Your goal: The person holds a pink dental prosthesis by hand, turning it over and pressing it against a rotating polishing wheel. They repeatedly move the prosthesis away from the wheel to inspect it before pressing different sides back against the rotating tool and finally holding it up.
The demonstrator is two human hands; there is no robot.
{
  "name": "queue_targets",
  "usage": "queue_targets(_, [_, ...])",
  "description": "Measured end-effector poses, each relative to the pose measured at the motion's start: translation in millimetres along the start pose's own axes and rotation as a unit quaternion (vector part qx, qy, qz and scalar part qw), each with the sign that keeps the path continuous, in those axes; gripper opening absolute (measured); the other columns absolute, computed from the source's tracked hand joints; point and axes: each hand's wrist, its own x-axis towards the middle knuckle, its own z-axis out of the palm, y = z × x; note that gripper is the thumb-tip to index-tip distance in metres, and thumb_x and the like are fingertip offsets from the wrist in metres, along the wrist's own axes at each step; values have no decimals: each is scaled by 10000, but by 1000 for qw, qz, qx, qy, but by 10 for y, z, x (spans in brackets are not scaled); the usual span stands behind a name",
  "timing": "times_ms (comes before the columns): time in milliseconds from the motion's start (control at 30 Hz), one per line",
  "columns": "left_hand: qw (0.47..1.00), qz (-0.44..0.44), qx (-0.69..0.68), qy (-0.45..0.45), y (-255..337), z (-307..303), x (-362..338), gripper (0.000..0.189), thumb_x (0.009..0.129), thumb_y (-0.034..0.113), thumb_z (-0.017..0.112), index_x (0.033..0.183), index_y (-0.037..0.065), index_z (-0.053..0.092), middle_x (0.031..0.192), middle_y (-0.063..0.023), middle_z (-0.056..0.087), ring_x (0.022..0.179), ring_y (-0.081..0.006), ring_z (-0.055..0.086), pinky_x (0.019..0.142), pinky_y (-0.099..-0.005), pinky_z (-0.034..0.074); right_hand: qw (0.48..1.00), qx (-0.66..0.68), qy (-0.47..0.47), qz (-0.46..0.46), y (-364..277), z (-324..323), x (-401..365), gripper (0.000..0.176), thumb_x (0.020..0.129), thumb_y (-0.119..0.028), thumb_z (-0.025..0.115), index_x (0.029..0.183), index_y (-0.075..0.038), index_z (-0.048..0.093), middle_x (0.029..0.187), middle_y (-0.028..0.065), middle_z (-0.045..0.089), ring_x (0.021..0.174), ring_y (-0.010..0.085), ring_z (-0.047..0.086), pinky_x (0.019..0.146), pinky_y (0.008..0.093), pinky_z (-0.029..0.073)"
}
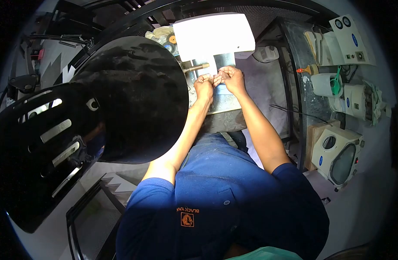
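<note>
My left hand (204, 88) and my right hand (233, 79) meet over a small metal work surface (225, 104). The fingers of both are pinched together at one spot, and whatever lies between them is too small to make out. Just above my left hand a brass-coloured spindle (196, 68) points in from the left. A bright white machine cover (214, 34) stands beyond the hands. Round brush-like wheels (172, 39) lie at its left.
A large black lamp shade (134, 99) covers the left side. At the right, a dark bench (300, 65) carries a white tub (322, 84) with a green scoop (336, 82), a brush (308, 69) and white machines (337, 156). A black cable hangs right of my right arm.
</note>
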Motion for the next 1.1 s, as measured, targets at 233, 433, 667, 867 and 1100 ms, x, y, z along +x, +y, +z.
queue_targets(233, [1000,0,5,-6,60,-2,-5,53,877,-75,436,922,-100,450,870,-252,608,752,-310,661,674,-361,582,1000,23,6,3,68,37,29,96,827,23,581,913,47,614,793,98,664,688,106,619,593,229,501])
queue_targets(433, [1000,-20,14,-14,39,83,14,54,868,-71,441,901,-81,482,873,-246,625,775,-300,662,708,-348,576,1000,-9,13,10,29,-55,37,92,838,20,569,910,39,622,815,106,671,689,111,622,588,226,495])
queue_targets(667, [1000,-27,-11,-5,109,14,-23,60,865,-71,432,913,-80,466,896,-236,603,809,-316,657,726,-373,577,1000,-10,17,18,73,25,46,88,833,14,575,900,44,623,793,99,674,690,113,631,592,227,494])
queue_targets(867, [1000,-29,-9,-7,131,28,-32,87,846,-76,443,924,-103,472,868,-238,605,749,-310,659,685,-355,581,1000,4,24,11,91,20,37,88,828,18,576,897,49,622,780,98,674,681,109,630,592,225,497])
queue_targets(1100, [999,-41,2,-19,49,66,28,33,851,-80,456,868,-61,478,870,-236,613,767,-320,662,695,-371,581,999,10,29,23,16,-45,17,91,828,17,574,898,50,622,785,98,673,683,102,626,583,221,494])
